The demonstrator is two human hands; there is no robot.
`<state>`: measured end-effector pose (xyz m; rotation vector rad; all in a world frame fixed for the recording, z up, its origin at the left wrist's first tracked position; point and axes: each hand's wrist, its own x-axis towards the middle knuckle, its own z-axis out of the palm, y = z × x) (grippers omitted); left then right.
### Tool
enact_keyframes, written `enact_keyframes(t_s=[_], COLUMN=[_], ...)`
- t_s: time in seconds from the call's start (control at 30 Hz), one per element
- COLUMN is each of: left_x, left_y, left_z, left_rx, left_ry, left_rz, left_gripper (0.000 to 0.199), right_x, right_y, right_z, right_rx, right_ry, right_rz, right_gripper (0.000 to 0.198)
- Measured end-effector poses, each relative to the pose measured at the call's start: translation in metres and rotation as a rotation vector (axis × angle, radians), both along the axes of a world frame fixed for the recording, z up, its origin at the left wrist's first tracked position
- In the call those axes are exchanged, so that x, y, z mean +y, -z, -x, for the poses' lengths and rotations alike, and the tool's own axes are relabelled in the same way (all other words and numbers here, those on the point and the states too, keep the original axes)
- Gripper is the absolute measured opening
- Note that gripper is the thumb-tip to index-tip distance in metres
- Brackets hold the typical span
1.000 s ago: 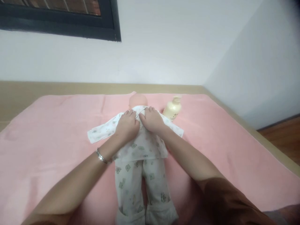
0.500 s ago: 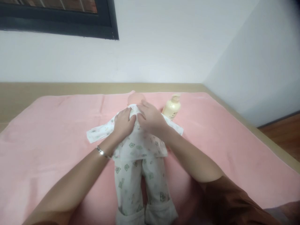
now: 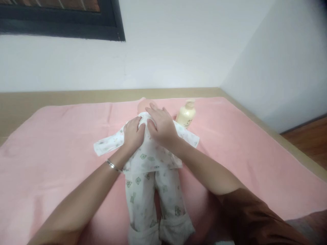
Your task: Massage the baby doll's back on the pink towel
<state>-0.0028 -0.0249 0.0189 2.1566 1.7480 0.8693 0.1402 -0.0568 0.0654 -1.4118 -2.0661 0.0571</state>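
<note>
A baby doll (image 3: 146, 104) in a white printed top (image 3: 145, 160) and matching trousers (image 3: 141, 194) lies with its head away from me; whether it faces up or down I cannot tell. My left hand (image 3: 133, 133) rests open on the upper left of the top, its thumb toward the middle. On the other side, my right hand (image 3: 163, 127) is open with fingers apart, lying over the upper right part and reaching toward the neck and head. It hides part of the head. Both sleeves stretch out sideways, and the trouser cuffs are folded up.
A cream pump bottle (image 3: 186, 115) stands close beyond the doll's right sleeve. Under everything spreads a pink blanket (image 3: 63, 163) on a bed or platform with a tan edge (image 3: 76, 98). White walls and a dark-framed window (image 3: 112, 23) rise behind.
My right hand has lifted its fingers slightly and spread them near the head. The left hand stays on the top. The view has shifted a little.
</note>
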Motion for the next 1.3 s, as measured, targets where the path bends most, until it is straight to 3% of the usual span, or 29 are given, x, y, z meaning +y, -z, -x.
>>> enact_keyframes(t_s=[0.2, 0.4, 0.6, 0.87, 1.13, 1.3], left_x=[0.002, 0.002, 0.001, 0.003, 0.005, 0.005], left_y=[0.002, 0.003, 0.002, 0.01, 0.016, 0.014], left_z=[-0.001, 0.0, -0.001, 0.001, 0.004, 0.004], left_rx=[-0.07, -0.049, -0.067, -0.193, -0.27, -0.243], left_ry=[-0.028, 0.006, -0.006, 0.022, 0.009, 0.015], left_rz=[0.016, -0.032, -0.015, -0.082, -0.164, -0.105], left_gripper=[0.053, 0.047, 0.049, 0.053, 0.048, 0.051], right_x=[0.019, 0.019, 0.022, 0.012, -0.002, -0.007], right_y=[0.033, 0.027, 0.037, 0.007, 0.026, 0.006], right_z=[0.002, -0.002, 0.002, -0.005, 0.017, 0.012], right_rx=[-0.04, 0.017, -0.057, -0.004, -0.192, -0.15], right_ry=[-0.041, -0.058, -0.027, 0.076, -0.018, -0.065], right_rz=[0.098, -0.026, 0.089, 0.034, 0.19, 0.213], right_gripper=[0.044, 0.047, 0.049, 0.063, 0.05, 0.043])
